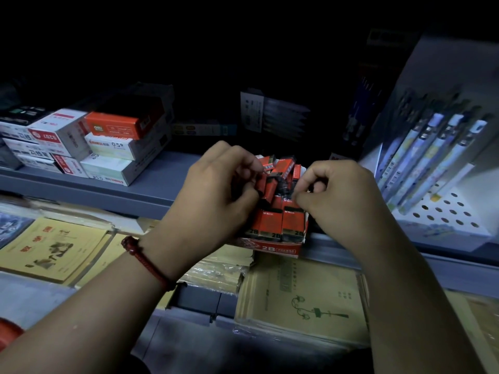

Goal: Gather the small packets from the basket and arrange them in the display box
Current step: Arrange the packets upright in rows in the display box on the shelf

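dim grey shelf (113, 190) edge bears the display box (272, 248), notebooks (51, 247) below.

A red cardboard display box (272, 248) sits at the front edge of a grey metal shelf (94, 184). In it stand small red cardboard packets (293, 221), with more piled loosely on top. The left hand (216, 193) grips the pile from its left side, and the right hand (337, 195) pinches a packet from the right. On the shelf, stacked white and orange cardboard boxes (108, 147) lie well to the left and a white perforated pen stand (445, 211) stands to the right. Yellow paper exercise books (54, 247) lie below, in front of the shelf.
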